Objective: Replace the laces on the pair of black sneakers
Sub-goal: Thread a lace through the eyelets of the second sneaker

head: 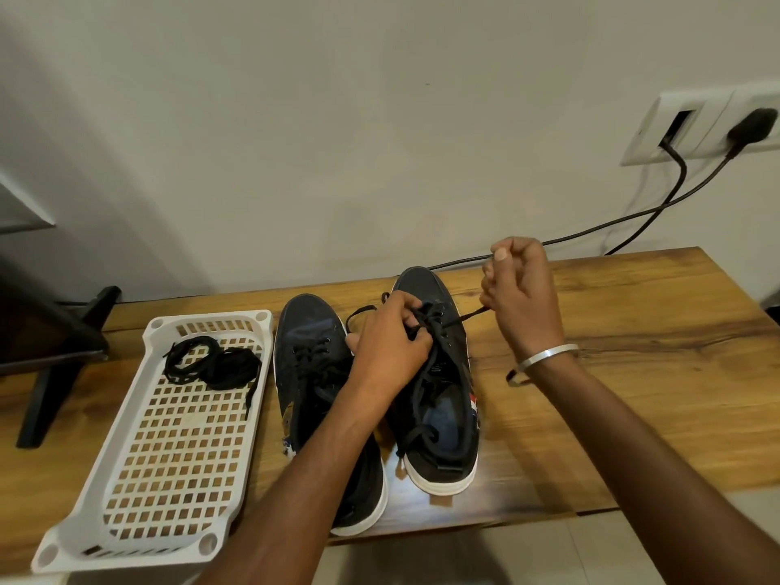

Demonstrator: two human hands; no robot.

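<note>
On the wood counter (633,331) sit 2 black sneakers, side by side, toes pointing to the wall. The left sneaker (312,373) is just beside a white basket (139,458) w/ lots of little holes. The right sneaker (439,415) is near the middle of the counter.

The left hand (392,344) is on top of the right sneaker, fingers curled round the black lace (460,318) at the holes near the toe end. The right hand (519,289) is up above the counter, a bit to the right of the shoe. It pinches the end of that same lace, and the lace runs tight from the shoe up to the fingers. A silver bangle (548,356) is on the right wrist.

The left sneaker has its lace in, and the left arm goes over its back part.

In the basket, at the far end, lies a bundle of black laces (211,361), all curled up.

On the wall at the right is a white socket plate (696,128) w/ a black plug in it. Black cables (591,234) hang down to the counter behind the shoes. At the far left stands a black stand leg (55,373).
</note>
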